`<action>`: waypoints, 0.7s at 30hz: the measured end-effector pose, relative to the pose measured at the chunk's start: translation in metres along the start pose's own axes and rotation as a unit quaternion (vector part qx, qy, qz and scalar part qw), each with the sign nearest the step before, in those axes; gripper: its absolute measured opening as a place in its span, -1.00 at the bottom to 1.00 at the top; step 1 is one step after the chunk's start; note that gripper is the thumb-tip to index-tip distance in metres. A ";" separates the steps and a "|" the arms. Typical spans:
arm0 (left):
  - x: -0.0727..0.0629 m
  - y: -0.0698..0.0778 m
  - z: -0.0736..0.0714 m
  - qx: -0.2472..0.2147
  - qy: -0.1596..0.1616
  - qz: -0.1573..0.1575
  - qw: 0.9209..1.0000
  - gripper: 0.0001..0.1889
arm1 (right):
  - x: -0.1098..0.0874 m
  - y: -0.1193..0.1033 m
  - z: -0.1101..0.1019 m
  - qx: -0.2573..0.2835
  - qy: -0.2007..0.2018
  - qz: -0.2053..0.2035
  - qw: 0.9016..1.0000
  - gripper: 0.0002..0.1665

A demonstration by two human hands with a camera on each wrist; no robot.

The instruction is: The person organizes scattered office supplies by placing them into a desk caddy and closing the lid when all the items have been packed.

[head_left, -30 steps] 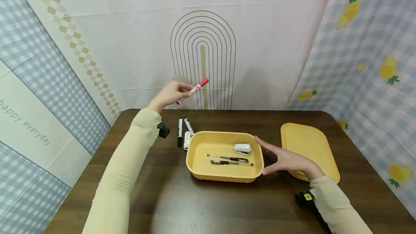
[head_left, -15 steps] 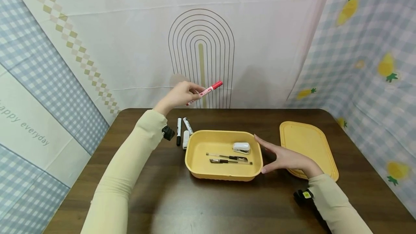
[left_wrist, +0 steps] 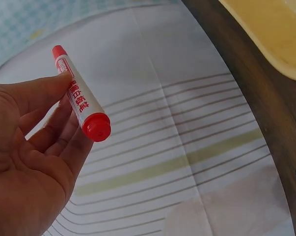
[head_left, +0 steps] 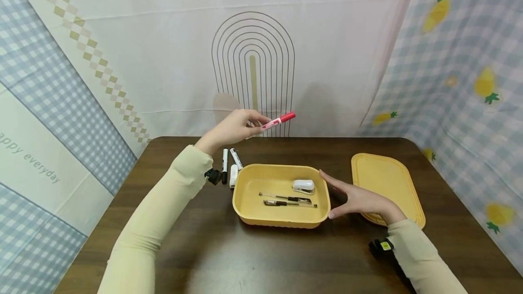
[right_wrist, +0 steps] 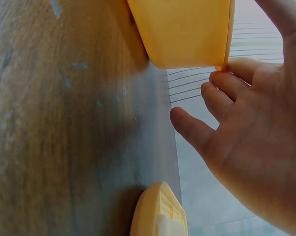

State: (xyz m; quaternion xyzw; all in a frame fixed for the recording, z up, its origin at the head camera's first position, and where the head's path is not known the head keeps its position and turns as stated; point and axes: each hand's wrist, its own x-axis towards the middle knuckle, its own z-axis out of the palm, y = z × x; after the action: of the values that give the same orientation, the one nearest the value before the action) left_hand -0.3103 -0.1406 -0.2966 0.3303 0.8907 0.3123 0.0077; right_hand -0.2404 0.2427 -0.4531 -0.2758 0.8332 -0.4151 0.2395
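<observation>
My left hand [head_left: 234, 127] pinches a red-and-white whiteboard marker [head_left: 279, 120] between thumb and fingers, up in the air behind the yellow box [head_left: 282, 222]. In the left wrist view the marker [left_wrist: 75, 93] points its red end at the camera. With thumb and fingers spread, my right hand [head_left: 361, 201] touches the box's right rim; the right wrist view shows the fingertips at the rim of the box [right_wrist: 187, 34]. Inside the box lie a small white stapler [head_left: 303, 186] and two black gel pens [head_left: 291, 203].
Left of the box lie two white markers with black ends [head_left: 225, 166] and a white object [head_left: 234, 176] partly behind the rim. A yellow lid [head_left: 386, 187] lies on the brown table [head_left: 253, 262] at the right. A patterned cloth [head_left: 335, 58] hangs behind the table.
My left hand has carried the red marker to the right, and lately a little lower. My right hand and the box hold their places; the view shifted slightly.
</observation>
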 end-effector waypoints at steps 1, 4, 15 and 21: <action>-0.001 0.002 0.001 0.001 -0.003 0.007 1.000 -0.68 | 0.000 0.000 0.000 0.002 -0.001 0.000 1.000 0.32; -0.006 0.007 0.006 0.006 -0.010 0.023 1.000 -0.70 | 0.001 0.001 0.000 0.006 -0.003 -0.002 1.000 0.32; -0.016 0.019 0.025 0.032 -0.049 0.075 0.995 -0.70 | 0.002 0.002 0.000 0.006 -0.003 -0.003 1.000 0.33; -0.019 0.016 0.038 0.047 -0.068 0.086 0.993 -0.71 | 0.001 0.000 0.000 0.005 0.000 -0.007 1.000 0.32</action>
State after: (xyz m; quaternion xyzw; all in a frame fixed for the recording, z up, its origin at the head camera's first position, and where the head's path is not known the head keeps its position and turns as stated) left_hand -0.2781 -0.1216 -0.3221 0.4262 0.8699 0.2468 0.0261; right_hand -0.2408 0.2424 -0.4534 -0.2799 0.8292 -0.4213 0.2380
